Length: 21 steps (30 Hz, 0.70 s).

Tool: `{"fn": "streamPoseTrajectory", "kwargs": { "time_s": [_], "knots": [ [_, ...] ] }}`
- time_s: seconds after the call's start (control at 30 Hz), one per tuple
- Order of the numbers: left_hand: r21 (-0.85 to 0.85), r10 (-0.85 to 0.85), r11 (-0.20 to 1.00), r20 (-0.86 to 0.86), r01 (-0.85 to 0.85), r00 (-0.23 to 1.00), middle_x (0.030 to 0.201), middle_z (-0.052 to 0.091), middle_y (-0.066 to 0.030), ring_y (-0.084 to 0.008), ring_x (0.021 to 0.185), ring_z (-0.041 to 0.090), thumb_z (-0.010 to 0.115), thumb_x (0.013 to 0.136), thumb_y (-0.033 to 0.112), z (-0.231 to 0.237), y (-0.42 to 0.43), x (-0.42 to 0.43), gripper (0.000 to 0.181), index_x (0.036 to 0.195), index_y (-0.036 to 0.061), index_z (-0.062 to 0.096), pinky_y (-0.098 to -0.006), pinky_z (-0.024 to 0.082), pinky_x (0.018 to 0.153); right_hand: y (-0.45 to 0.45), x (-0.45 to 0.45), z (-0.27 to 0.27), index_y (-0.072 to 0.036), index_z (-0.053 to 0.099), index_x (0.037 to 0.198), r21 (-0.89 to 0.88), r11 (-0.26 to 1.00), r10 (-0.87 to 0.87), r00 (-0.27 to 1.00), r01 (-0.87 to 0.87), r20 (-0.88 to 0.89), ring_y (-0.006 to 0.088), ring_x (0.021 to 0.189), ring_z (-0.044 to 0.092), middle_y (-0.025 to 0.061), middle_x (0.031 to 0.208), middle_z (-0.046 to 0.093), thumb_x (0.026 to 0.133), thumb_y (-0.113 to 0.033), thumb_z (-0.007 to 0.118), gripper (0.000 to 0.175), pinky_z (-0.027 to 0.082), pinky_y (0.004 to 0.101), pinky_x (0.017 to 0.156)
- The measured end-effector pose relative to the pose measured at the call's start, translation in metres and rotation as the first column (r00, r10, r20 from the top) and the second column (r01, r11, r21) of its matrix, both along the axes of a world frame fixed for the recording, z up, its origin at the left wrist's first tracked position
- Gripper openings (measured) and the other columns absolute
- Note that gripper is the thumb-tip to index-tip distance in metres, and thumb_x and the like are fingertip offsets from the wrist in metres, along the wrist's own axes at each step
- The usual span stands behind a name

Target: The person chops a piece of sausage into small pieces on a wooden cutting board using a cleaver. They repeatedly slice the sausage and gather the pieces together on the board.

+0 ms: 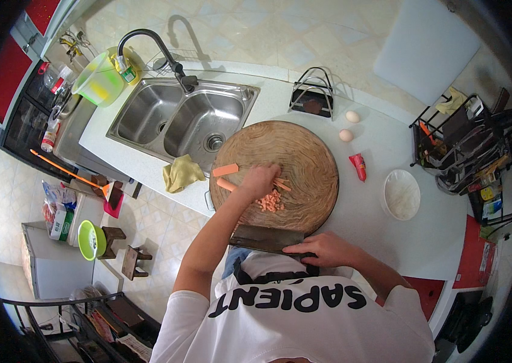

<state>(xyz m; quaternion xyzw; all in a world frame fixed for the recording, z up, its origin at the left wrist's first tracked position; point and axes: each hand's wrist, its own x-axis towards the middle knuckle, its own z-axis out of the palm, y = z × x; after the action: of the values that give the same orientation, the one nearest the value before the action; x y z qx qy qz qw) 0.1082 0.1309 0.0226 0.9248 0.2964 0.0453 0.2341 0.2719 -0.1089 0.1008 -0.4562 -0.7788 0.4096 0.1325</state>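
Note:
My left hand is on a round wooden chopping board, with its fingers curled down by several thin carrot sticks. Whether it grips any of them is hidden. Just below that hand lies a small heap of diced carrot. A flat carrot slab and a rounded carrot piece rest near the board's left edge. My right hand holds a dark cleaver at its handle end. The broad blade lies along the board's near edge, close to my body.
A double steel sink with a black faucet is at the back left, a yellow cloth before it. Two eggs, a red packet, a white bowl and a black rack stand right of the board.

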Motion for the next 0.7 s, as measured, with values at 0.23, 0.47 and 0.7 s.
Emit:
{"fn": "streamPoseTrajectory", "kwargs": {
  "time_s": [0.23,0.47,0.7],
  "knots": [
    [-0.218,0.146,0.970,0.177,-0.106,0.973,0.090,0.065,-0.0181,-0.0389,0.087,0.063,0.063,0.078,0.003,0.020,0.010,-0.011,0.026,0.102,0.0037,0.055,-0.0458,0.049,0.073,0.002,-0.002,0.004,-0.027,0.055,0.137,-0.062,0.998,-0.033,0.999,0.031,-0.023,0.0316,0.083,0.068,0.0152,0.095,0.069,0.087,-0.021,0.066,0.052,0.054,0.0417,0.076],
    [-0.335,0.313,0.920,0.319,-0.203,0.895,0.085,0.061,-0.0060,-0.0145,0.077,0.058,0.065,0.084,0.003,0.036,0.019,-0.039,0.022,0.105,0.0033,0.058,-0.0299,0.048,0.071,0.006,-0.005,0.002,-0.014,0.053,0.140,-0.224,0.967,-0.173,0.963,0.126,-0.205,0.0244,0.094,0.069,0.0163,0.115,0.069,0.086,-0.013,0.064,0.055,0.052,0.0344,0.086],
    [-0.458,0.492,0.844,0.456,-0.279,0.741,0.088,0.057,0.0021,-0.0069,0.079,0.055,0.063,0.088,-0.001,0.044,0.010,-0.074,0.017,0.102,0.0027,0.056,-0.0230,0.046,0.072,0.007,-0.002,-0.004,-0.007,0.047,0.143,-0.442,0.858,-0.437,0.826,0.262,-0.357,0.0139,0.081,0.063,0.0078,0.110,0.067,0.087,-0.004,0.061,0.058,0.052,0.0313,0.074]
  ]
}}
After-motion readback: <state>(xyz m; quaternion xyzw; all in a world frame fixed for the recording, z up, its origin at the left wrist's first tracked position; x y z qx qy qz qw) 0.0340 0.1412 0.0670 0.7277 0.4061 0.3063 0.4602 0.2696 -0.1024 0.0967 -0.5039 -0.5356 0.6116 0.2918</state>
